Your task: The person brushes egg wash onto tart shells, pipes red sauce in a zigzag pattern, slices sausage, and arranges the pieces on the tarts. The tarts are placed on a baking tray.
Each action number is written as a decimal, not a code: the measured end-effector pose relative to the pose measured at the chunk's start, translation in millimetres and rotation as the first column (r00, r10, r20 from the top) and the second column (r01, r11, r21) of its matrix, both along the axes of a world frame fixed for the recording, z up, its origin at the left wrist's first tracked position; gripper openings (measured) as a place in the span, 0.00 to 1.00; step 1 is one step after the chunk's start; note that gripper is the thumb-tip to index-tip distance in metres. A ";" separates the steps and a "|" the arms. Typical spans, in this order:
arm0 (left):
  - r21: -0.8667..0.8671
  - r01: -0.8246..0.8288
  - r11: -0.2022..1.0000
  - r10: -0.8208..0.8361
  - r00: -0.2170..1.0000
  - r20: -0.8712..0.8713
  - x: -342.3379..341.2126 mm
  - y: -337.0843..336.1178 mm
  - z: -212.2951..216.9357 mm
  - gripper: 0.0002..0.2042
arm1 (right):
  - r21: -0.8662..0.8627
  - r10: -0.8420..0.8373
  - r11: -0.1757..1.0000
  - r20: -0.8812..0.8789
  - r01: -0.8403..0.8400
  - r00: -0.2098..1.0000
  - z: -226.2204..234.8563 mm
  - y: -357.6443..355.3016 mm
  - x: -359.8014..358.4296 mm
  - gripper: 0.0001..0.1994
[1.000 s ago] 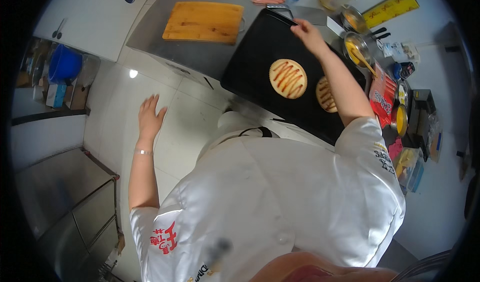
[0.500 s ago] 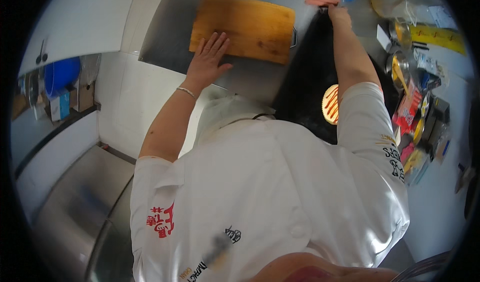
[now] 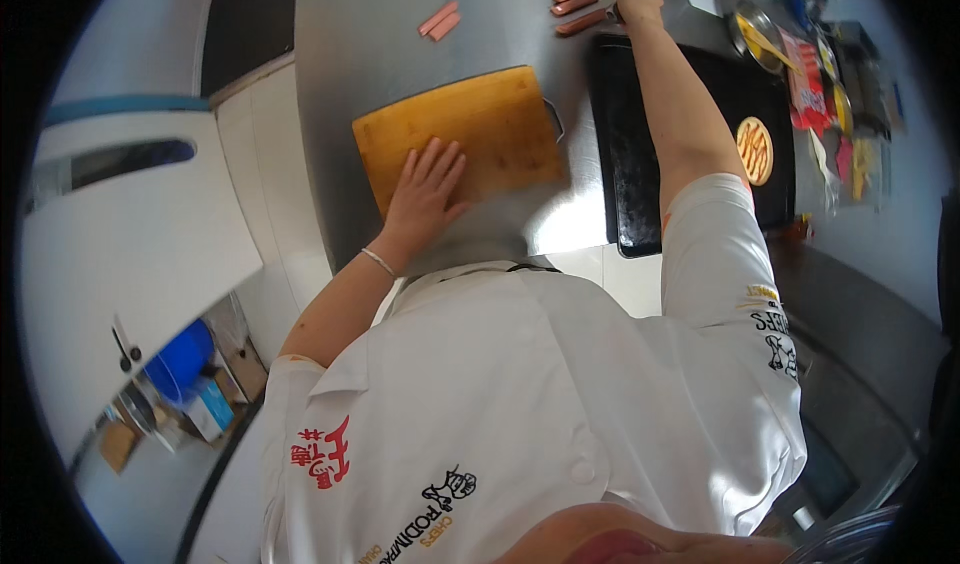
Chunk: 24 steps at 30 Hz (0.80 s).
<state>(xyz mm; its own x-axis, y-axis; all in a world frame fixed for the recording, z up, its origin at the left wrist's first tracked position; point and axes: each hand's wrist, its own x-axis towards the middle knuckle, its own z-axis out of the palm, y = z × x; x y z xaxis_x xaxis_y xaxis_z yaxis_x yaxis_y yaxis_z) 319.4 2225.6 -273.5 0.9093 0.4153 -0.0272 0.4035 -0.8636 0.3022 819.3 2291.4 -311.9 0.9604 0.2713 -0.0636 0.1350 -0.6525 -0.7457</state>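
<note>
My left hand point(image 3: 428, 192) lies flat with fingers outstretched on the wooden cutting board point(image 3: 480, 124). At the far right my right hand point(image 3: 640, 6) is closed beside several sausages point(image 3: 576, 6). A small dark, shiny part shows at its fingers, too little to name. Two shorter sausage pieces point(image 3: 439, 21) lie apart, beyond the board. Below my right forearm is a black baking tray point(image 3: 625, 144), holding a round, pale flat base point(image 3: 755, 151) striped with red sauce.
The metal table point(image 3: 350, 24) bears all of this. At right stand a metal bowl with a yellow-handled tool point(image 3: 760, 39), a red packet point(image 3: 806, 84) and other packages. A white cabinet point(image 3: 120, 254) is on the left.
The view has shifted, so the two sausage pieces and more of the tray now show. My left hand stays on the board; my right hand remains closed beside the sausages, which appear more spread apart.
</note>
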 end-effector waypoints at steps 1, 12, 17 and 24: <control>-0.016 0.074 0.997 -0.073 0.997 0.010 3.0 4.2 -3.7 0.33 | 0.063 -0.023 0.998 -0.020 0.024 1.000 5.2 -6.0 5.1 0.22; 0.071 0.402 0.913 -0.408 0.899 0.159 -19.6 26.5 -20.9 0.28 | 0.715 0.502 0.665 -0.211 -0.218 0.839 177.9 -196.3 -165.4 0.35; -0.122 0.394 0.911 -0.359 0.903 0.234 -4.4 34.8 -2.0 0.22 | 0.514 0.208 0.855 -0.224 -0.066 0.952 191.4 -257.8 -251.3 0.14; -0.265 0.629 0.731 -0.521 0.765 0.379 46.2 36.2 2.0 0.16 | 0.404 0.183 0.914 -0.494 0.038 0.850 160.4 -267.3 -293.0 0.17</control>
<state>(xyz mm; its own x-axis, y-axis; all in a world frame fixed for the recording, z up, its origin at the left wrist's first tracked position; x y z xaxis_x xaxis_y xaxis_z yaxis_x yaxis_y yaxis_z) 365.7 2261.7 -271.5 0.9605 -0.1823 0.2105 -0.2768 -0.7080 0.6498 526.3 2024.1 -151.5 0.7934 0.4467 -0.4135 -0.3016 -0.3016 -0.9045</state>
